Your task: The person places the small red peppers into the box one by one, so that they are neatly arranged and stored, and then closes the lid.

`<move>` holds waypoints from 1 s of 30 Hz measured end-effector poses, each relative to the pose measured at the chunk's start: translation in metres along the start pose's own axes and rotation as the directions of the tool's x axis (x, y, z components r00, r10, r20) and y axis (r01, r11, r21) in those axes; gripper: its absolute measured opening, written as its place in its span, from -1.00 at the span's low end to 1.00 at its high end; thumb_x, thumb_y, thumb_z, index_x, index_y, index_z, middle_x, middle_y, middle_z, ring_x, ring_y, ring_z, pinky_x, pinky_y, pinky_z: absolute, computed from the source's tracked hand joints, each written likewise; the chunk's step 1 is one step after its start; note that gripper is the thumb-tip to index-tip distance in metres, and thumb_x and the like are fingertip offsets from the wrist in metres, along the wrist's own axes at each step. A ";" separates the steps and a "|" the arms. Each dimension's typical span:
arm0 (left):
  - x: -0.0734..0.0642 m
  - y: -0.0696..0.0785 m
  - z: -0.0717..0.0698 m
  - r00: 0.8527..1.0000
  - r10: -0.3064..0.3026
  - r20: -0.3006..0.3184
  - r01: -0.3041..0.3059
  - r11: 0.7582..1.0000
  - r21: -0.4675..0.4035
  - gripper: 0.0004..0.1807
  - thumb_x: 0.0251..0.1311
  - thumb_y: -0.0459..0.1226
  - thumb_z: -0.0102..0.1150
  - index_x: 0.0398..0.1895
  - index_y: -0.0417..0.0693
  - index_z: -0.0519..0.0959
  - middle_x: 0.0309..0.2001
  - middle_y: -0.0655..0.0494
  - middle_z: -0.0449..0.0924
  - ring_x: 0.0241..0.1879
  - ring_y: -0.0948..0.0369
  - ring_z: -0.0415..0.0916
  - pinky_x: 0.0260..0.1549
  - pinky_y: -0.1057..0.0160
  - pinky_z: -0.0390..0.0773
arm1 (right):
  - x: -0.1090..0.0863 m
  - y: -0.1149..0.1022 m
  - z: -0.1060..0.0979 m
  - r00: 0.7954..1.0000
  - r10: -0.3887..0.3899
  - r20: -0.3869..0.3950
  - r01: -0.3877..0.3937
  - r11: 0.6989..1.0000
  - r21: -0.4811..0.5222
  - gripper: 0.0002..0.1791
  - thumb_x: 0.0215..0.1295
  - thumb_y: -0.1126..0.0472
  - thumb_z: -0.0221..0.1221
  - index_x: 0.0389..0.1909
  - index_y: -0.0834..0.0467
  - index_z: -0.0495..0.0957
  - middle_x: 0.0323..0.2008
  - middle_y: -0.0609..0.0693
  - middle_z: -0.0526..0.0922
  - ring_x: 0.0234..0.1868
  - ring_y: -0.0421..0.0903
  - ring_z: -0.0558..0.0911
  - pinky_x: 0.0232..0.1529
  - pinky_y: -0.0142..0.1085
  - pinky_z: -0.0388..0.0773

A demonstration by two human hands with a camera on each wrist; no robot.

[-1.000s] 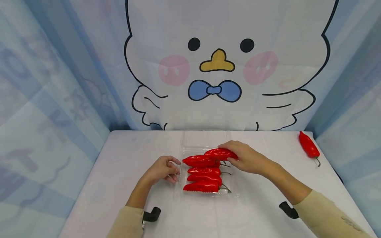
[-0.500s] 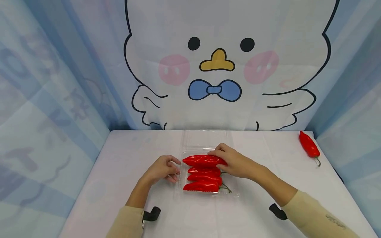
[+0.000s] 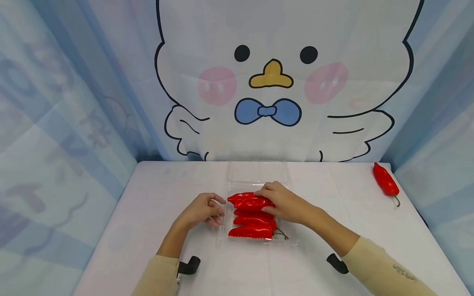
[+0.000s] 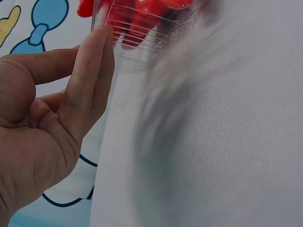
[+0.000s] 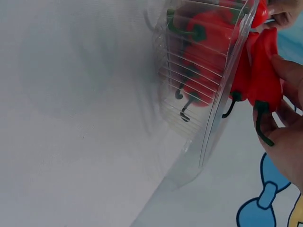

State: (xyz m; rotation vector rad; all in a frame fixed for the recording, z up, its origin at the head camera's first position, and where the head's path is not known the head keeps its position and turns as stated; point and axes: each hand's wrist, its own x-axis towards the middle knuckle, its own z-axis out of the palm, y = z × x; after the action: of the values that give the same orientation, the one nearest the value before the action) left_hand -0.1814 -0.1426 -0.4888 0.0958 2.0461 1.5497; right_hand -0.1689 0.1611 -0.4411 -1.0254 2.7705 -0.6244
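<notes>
My right hand (image 3: 288,203) holds a glossy red chili pepper (image 5: 265,71) between thumb and fingers. It is close over the far peppers in a clear plastic clamshell box (image 5: 208,137); its green stem points toward my palm in the right wrist view. Several other red chili peppers (image 3: 252,231) lie side by side in the box, most stems to the right. At the box's left side is my left hand (image 3: 201,210), which holds nothing. In the left wrist view, its extended fingers (image 4: 87,66) have their tips right at the ribbed plastic wall.
The box's clear lid (image 3: 257,172) lies folded back toward the far edge of the white-covered table (image 3: 155,181). One more red chili pepper (image 3: 386,180) lies at the table's far right corner. Behind the table hangs a curtain (image 3: 274,142) printed with a cartoon bird.
My right hand has moved left and slightly nearer with its chili pepper, from the box's far right side to over the far peppers. The left hand has stayed in place.
</notes>
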 end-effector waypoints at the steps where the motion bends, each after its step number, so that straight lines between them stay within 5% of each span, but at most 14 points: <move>1: 0.000 0.000 0.000 1.000 0.000 -0.001 0.000 1.000 0.001 -0.68 0.36 -0.43 0.21 0.14 -0.33 0.51 -0.32 -0.10 0.72 -0.56 0.16 0.69 -0.44 0.15 0.79 | 0.001 0.000 0.001 1.000 -0.002 -0.002 0.002 1.000 -0.005 -0.48 0.28 0.19 0.41 0.26 0.12 0.58 0.06 0.00 0.62 0.09 -0.07 0.53 -0.03 -0.31 0.73; 30: -0.002 0.004 0.002 1.000 -0.024 -0.018 0.024 0.999 0.022 -0.67 0.36 -0.40 0.24 0.15 -0.31 0.52 -0.30 -0.10 0.72 -0.56 0.16 0.69 -0.44 0.17 0.79 | 0.009 -0.011 0.028 0.996 -0.062 -0.061 0.052 0.987 -0.149 -0.49 0.24 0.13 0.46 0.20 0.11 0.64 0.02 0.01 0.60 0.07 -0.07 0.54 -0.01 -0.32 0.72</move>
State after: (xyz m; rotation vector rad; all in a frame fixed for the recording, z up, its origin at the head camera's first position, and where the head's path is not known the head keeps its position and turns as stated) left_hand -0.1799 -0.1401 -0.4844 0.0660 2.0707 1.5187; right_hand -0.1616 0.1385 -0.4615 -1.1367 2.8909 -0.4737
